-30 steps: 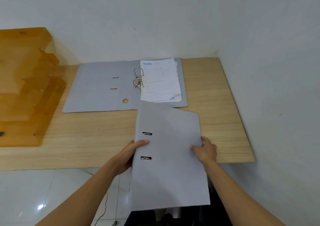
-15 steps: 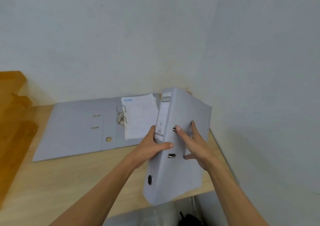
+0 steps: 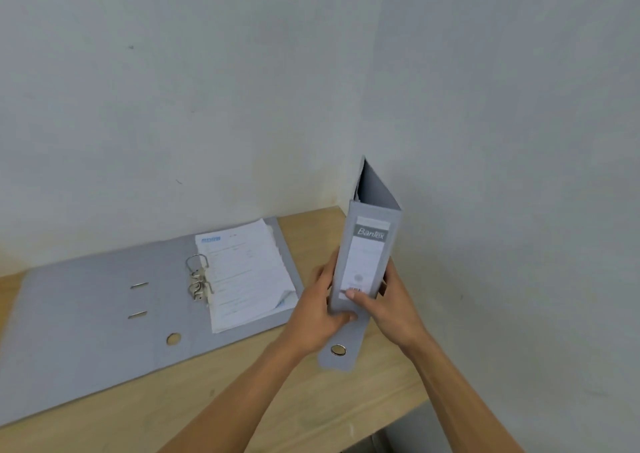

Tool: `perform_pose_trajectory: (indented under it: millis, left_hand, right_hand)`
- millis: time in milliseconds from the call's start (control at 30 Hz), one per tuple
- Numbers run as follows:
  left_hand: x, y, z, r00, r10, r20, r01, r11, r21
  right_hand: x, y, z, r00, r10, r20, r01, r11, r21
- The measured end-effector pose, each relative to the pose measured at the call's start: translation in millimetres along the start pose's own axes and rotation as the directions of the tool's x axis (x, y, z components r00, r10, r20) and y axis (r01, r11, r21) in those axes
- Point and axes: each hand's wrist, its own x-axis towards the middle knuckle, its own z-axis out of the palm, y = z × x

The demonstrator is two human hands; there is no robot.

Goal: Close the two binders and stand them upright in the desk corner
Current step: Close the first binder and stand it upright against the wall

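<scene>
Grey closed binder (image 3: 367,265) gripped upright, left hand (image 3: 318,314) and right hand (image 3: 388,308) clamping its sides to steady it toward the 1 o'clock desk (image 3: 242,400) corner, open binder (image 3: 104,314) waiting at 10.

Closed binder (image 3: 367,265) off desk edge now, no longer flat with cover up; swung upright, spine with label facing viewer, carried toward corner where walls meet. Half second ago tilted with cover showing; now near vertical, lower end just above desk (image 3: 311,411). Left hand (image 3: 320,317) shifted from cover's left edge to spine's left side, thumb across front. Right hand (image 3: 391,308) moved from right edge to spine's right side.
</scene>
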Motion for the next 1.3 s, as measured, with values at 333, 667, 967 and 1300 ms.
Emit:
perform_pose_trajectory:
  millis: [333,667,967,1300]
  left_hand:
    - [77.8,-27.4,33.1,0.994,-0.112,-0.014,0.111,0.992,-0.061]
    - [175.8,-15.0,46.9,0.99,-0.116,-0.085,0.125,0.987,0.104]
    - [220.2,-5.4,60.8,0.99,-0.124,-0.062,0.132,0.978,0.162]
    - [221.5,1.4,66.8,0.979,-0.202,-0.027,0.204,0.964,0.173]
  right_hand:
    - [70.1,53.3,-50.9,0.993,0.106,0.055,-0.098,0.987,-0.13]
    - [147.6,57.3,-59.6,0.95,0.101,-0.295,-0.187,0.941,-0.282]
    - [177.6,67.0,-62.2,0.877,0.126,-0.464,-0.215,0.966,-0.144]
    - [174.9,65.9,-58.0,0.861,0.124,-0.494,-0.211,0.97,-0.124]
